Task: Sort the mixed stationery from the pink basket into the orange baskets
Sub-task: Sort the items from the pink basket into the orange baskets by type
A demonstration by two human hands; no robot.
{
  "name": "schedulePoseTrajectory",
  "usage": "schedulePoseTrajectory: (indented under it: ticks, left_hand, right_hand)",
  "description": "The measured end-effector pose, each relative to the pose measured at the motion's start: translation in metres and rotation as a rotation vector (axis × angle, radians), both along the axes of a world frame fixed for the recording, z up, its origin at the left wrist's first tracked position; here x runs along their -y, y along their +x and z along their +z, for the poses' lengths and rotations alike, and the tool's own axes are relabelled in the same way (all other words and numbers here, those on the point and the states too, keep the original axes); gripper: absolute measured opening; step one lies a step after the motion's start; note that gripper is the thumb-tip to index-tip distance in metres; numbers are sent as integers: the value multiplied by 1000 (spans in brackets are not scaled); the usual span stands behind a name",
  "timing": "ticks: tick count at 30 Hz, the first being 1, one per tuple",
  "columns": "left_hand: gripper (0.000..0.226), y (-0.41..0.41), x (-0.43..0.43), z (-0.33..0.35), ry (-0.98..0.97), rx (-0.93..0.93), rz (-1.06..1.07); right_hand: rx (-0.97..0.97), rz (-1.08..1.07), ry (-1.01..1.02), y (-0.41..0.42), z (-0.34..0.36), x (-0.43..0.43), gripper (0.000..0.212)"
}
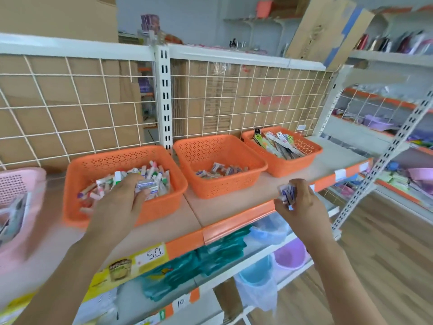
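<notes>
A white shelf with an orange front strip (236, 219) carries four baskets before a white wire grid (70, 109); the red print on the cardboard behind the grid is too blurred to read. At the far left stands one pink basket (16, 181), with clear-wrapped stationery (14, 214) still in it. Right of it stand three orange baskets in a row: the left orange basket (117, 152) is heaped with small capped pieces (152, 172), the middle orange basket (225, 186) has a thin scatter of little packets (220, 171) on its floor, and the right orange basket (293, 167) holds long flat packs (278, 144) leaning together. The left hand (121, 198) reaches into the left orange basket, its fingers curled round a small white and blue packet (146, 185) whose print cannot be read. The right hand (297, 200) hangs over the shelf's front edge, just before the middle orange basket, pinching a small bunch of packets (287, 192). Two price tags can be read: "5.0" (153, 252) on the strip and "10" (181, 302) on the shelf below
</notes>
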State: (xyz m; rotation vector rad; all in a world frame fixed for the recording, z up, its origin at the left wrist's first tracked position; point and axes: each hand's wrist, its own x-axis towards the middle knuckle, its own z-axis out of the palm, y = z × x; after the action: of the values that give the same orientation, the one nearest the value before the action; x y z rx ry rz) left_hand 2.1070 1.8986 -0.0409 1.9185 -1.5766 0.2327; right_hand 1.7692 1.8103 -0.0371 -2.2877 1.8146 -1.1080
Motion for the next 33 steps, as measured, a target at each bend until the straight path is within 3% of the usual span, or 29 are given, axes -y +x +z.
schedulePoseTrajectory:
  ticks: [9, 16, 22, 28, 33]
  left_hand:
    - [25, -19, 104, 12, 88, -77, -102]
    - [15, -36, 185, 14, 272, 45, -231]
    - [23, -47, 218, -10, 446, 111, -350]
    - [45, -38, 206, -7, 348, 142, -277]
    - [48, -16, 163, 8, 281, 166, -157]
  right_hand:
    - [-77, 44, 42, 37, 4, 93, 36]
    - [-199, 45, 113, 88, 5, 162, 39]
    - [-304, 5, 264, 100, -8, 193, 35]
    - [-227, -24, 141, 81, -8, 186, 35]
    - [-138, -29, 81, 56, -4, 153, 34]
